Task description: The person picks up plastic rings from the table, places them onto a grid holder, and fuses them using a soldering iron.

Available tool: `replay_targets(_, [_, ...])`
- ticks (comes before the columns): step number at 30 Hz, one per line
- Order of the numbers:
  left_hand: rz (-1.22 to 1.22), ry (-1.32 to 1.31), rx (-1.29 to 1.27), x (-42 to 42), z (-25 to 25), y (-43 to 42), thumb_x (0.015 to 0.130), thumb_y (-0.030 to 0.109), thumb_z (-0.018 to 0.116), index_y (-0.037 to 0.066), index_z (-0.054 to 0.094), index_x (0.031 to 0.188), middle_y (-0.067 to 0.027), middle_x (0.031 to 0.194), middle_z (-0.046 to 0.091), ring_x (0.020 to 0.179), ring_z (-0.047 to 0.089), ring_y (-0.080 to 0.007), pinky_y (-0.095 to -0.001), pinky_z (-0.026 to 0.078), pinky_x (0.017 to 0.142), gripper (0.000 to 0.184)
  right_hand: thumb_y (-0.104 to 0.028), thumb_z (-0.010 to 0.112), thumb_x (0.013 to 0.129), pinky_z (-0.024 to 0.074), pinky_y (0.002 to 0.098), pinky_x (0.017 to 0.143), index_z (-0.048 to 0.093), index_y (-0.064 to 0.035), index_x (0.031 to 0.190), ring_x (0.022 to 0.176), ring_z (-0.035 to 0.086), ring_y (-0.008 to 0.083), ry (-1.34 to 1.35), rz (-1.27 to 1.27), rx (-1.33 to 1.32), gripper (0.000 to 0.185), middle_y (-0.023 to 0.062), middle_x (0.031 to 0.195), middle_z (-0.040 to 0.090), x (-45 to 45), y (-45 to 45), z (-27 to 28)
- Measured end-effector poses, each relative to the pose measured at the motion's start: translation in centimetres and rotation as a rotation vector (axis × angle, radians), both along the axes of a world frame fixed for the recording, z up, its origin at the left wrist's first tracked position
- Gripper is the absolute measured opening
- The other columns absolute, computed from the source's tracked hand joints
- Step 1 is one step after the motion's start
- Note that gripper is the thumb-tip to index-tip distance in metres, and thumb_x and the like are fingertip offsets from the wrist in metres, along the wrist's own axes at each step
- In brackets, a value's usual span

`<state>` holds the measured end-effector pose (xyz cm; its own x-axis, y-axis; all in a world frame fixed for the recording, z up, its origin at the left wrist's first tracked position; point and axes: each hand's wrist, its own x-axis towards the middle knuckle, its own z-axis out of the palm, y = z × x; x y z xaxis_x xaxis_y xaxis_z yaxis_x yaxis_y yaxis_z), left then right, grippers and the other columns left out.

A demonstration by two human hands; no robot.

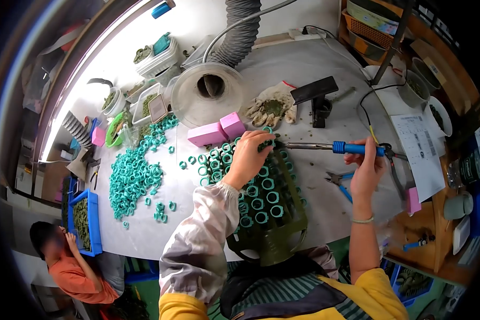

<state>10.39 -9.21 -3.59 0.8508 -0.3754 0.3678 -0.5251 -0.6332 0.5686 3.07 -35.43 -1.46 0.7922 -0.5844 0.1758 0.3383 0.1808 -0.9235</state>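
Observation:
My right hand [366, 169] is closed around the blue handle of a soldering iron [325, 146], whose metal shaft points left. Its tip comes close to the fingers of my left hand [245, 160]. These fingers pinch a small teal ring [268, 130] at the far end of a dark green frame [282, 226]. Rows of teal rings stand along this frame, which leans toward my body. Part of the rows is hidden under my left hand and sleeve.
A heap of loose teal rings [130, 184] lies to the left. Pink blocks [208, 134], a clear funnel [184, 104] on a grey hose and a stained glove [272, 106] sit behind. Blue-handled pliers [341, 184] lie right. A person in orange [74, 277] sits at left.

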Motion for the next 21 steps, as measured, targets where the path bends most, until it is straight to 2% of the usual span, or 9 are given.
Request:
replay_targets(6, [-0.038,-0.059,0.049,0.3,-0.3,0.4,0.077,0.004,0.074,0.005,0.069,0.109,-0.0139,0.116,0.065,0.107,0.060,-0.0341,-0.0409,0.048,0.093,0.032,-0.035,0.059,0.097,0.0500,0.0240,0.050,0.066,-0.0011,0.080,0.051,0.061,0.0118,-0.003,-0.096,-0.058,0.038,0.0099,0.075,0.069,-1.3,-2.1,0.7])
replay_targets(9, [-0.075,-0.061,-0.157,-0.5,2.1,2.0,0.080,0.006,0.072,0.004,0.066,0.111,-0.0148,0.107,0.060,0.100,0.058,-0.0340,-0.0387,0.049,0.088,0.032,-0.034,0.061,0.096,0.0481,0.0242,0.049,0.067,-0.0017,0.081,0.051,0.059,0.0122,-0.001,-0.095,0.004,0.036,0.0106,0.076,0.069,-1.5,-3.2,0.5])
replay_targets(11, [0.092,0.023,-0.213,0.0,2.3,6.9,0.086,0.007,0.070,0.005,0.067,0.110,-0.0101,0.102,0.062,0.096,0.062,-0.0227,-0.0335,0.050,0.085,0.024,-0.034,0.062,0.095,0.0470,0.0237,0.049,0.067,-0.0017,0.081,0.050,0.058,0.0123,0.015,-0.111,0.035,0.035,0.0112,0.077,0.069,-1.6,-3.7,0.5])
replay_targets(12, [0.231,-0.011,-0.187,0.0,1.8,10.9,0.087,0.006,0.067,0.005,0.066,0.108,-0.0098,0.102,0.063,0.093,0.063,-0.0213,-0.0324,0.051,0.082,0.021,-0.034,0.062,0.095,0.0463,0.0235,0.049,0.067,-0.0018,0.081,0.050,0.058,0.0122,0.027,-0.132,0.036,0.035,0.0114,0.078,0.069,-1.8,-3.9,0.5])
replay_targets(13, [0.423,-0.182,-0.039,0.2,-0.7,16.3,0.084,0.004,0.066,0.004,0.064,0.104,-0.0135,0.098,0.063,0.090,0.061,-0.0290,-0.0396,0.050,0.081,0.020,-0.034,0.062,0.095,0.0456,0.0233,0.049,0.067,-0.0019,0.081,0.050,0.057,0.0122,0.040,-0.155,0.037,0.035,0.0116,0.078,0.070,-1.9,-4.1,0.5])
replay_targets(14, [0.583,-0.227,0.278,-1.1,-1.0,21.1,0.084,0.004,0.063,0.006,0.063,0.106,-0.0144,0.097,0.063,0.095,0.059,-0.0313,-0.0420,0.049,0.081,0.023,-0.034,0.062,0.095,0.0449,0.0230,0.049,0.066,-0.0021,0.081,0.050,0.057,0.0121,0.032,-0.146,0.045,0.035,0.0115,0.079,0.070,-2.1,-4.2,0.5])
replay_targets(16, [1.133,0.147,0.609,-4.0,-1.4,27.6,0.088,0.018,0.063,0.008,0.061,0.111,-0.0215,0.113,0.056,0.103,0.057,-0.0395,-0.0454,0.046,0.092,0.026,-0.034,0.062,0.095,0.0435,0.0226,0.048,0.066,-0.0025,0.081,0.049,0.056,0.0119,0.018,-0.128,0.057,0.035,0.0114,0.080,0.070,-2.4,-4.5,0.4])
replay_targets(18, [1.270,0.204,0.599,-7.0,-4.2,32.8,0.092,0.027,0.061,0.007,0.061,0.113,-0.0233,0.122,0.050,0.105,0.056,-0.0412,-0.0456,0.046,0.095,0.029,-0.035,0.062,0.095,0.0420,0.0218,0.048,0.066,-0.0036,0.080,0.050,0.056,0.0106,0.023,-0.146,0.056,0.035,0.0104,0.080,0.070,-2.6,-4.6,0.2])
replay_targets(21, [1.071,0.324,0.382,-9.3,-4.6,34.3,0.093,0.039,0.061,0.005,0.063,0.111,-0.0242,0.125,0.048,0.109,0.055,-0.0407,-0.0453,0.045,0.096,0.038,-0.035,0.061,0.095,0.0407,0.0206,0.048,0.067,-0.0051,0.079,0.049,0.055,0.0093,0.008,-0.150,0.028,0.034,0.0092,0.079,0.070,-2.8,-4.2,0.6])
